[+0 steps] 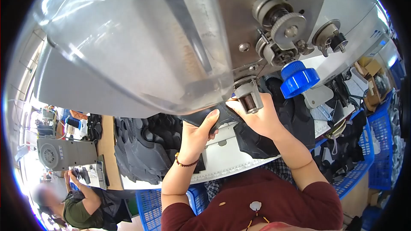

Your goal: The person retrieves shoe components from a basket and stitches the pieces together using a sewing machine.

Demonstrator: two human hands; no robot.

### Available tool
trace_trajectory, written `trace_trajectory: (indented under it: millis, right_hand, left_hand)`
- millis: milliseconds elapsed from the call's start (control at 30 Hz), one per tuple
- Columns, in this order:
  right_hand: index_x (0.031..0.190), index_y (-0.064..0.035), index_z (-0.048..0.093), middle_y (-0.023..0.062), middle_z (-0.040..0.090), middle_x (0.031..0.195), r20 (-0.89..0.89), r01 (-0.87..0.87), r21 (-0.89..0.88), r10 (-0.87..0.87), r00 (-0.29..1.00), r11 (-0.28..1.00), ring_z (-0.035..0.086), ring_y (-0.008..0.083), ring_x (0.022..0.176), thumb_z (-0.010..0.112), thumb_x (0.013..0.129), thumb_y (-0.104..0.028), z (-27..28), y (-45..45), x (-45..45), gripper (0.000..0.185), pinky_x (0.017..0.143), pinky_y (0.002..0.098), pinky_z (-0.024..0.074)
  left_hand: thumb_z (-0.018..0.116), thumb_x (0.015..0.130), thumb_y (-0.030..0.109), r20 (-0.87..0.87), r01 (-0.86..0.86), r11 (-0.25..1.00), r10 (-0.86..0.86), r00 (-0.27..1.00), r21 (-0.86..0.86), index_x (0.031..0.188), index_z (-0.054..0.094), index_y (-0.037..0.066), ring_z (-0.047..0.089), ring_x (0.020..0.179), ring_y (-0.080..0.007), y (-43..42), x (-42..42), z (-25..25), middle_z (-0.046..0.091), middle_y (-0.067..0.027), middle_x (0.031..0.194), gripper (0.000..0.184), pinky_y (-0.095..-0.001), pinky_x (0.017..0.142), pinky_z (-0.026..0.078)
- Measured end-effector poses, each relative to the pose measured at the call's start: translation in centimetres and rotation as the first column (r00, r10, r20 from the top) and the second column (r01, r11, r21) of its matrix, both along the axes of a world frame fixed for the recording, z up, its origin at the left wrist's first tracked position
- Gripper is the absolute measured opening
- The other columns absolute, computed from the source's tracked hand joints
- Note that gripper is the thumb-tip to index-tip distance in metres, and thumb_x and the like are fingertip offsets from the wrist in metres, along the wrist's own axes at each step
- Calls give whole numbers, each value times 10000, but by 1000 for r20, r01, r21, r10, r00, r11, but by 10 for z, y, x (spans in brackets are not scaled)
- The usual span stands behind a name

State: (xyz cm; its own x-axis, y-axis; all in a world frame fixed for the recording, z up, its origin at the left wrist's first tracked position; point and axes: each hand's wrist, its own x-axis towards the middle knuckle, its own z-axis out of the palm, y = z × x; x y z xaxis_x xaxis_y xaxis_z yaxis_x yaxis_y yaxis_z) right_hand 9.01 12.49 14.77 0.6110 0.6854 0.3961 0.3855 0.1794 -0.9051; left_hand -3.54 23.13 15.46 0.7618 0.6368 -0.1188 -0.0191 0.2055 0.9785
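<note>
Hands (200,131) (258,117) hold black piece (226,118), bare tabletop edge (231,169) nearby.

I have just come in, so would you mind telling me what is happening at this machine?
The person's left hand holds a dark piece under what looks like a sewing machine. The right hand is at its other side, fingertips partly hidden. More dark pieces are heaped on the table. At far left, another person works at another machine.
</note>
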Motion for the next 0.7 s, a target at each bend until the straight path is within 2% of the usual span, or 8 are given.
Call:
trace_trajectory:
  millis: [100, 200, 300, 400, 600, 700]
  right_hand:
    - [845, -14, 580, 88, 582, 627, 29, 11, 29, -12, 1000, 1000, 559, 131, 544, 592, 752, -64, 1, 2, 1, 106, 534, 245, 425]
    - [848, -10, 589, 107, 592, 645, 135, 26, 3, -26, 990, 1000, 589, 170, 571, 598, 745, -66, 3, 4, 6, 118, 544, 258, 440]
    - [848, -14, 603, 120, 604, 681, 124, -6, -85, 17, 992, 996, 597, 203, 600, 608, 735, -69, 16, -2, 5, 126, 555, 271, 453]
    - [835, -23, 616, 120, 605, 700, 191, 12, 29, -17, 981, 1000, 590, 226, 610, 617, 728, -75, -1, 0, 5, 119, 555, 290, 456]
    - [824, -23, 616, 123, 597, 703, 328, 28, 71, -50, 943, 997, 580, 261, 617, 620, 707, -68, -7, 3, 6, 126, 559, 317, 459]
    - [822, -22, 613, 127, 593, 705, 314, 18, 42, -30, 949, 999, 576, 270, 621, 615, 700, -67, -3, 4, 7, 130, 559, 322, 459]
  left_hand:
    - [591, 810, 152, 11, 6, 1000, -6, 1000, 18, 824, 557, 41, 467, 433, -43, 4, 2, 0, 527, 4, 587, 117, -151, 358, 331]
    - [582, 815, 151, 7, 14, 999, -15, 1000, 37, 823, 562, 40, 464, 428, -42, 7, 4, 1, 526, 4, 575, 114, -151, 358, 327]
    - [566, 826, 154, -29, 44, 997, -42, 999, 57, 811, 564, 43, 454, 409, -40, 10, 3, 2, 523, 3, 540, 112, -148, 357, 318]
    - [551, 836, 158, 17, 108, 991, -110, 994, 77, 778, 559, 42, 447, 397, -39, 6, 1, -2, 519, 2, 513, 130, -146, 357, 311]
    - [535, 845, 148, 34, 112, 990, -115, 993, 89, 744, 560, 35, 422, 385, -34, 10, 2, -6, 497, 9, 490, 153, -156, 354, 302]
    - [532, 845, 138, 12, 131, 983, -133, 991, 131, 733, 567, 27, 402, 387, -28, 12, 5, 2, 475, 15, 478, 162, -156, 356, 300]
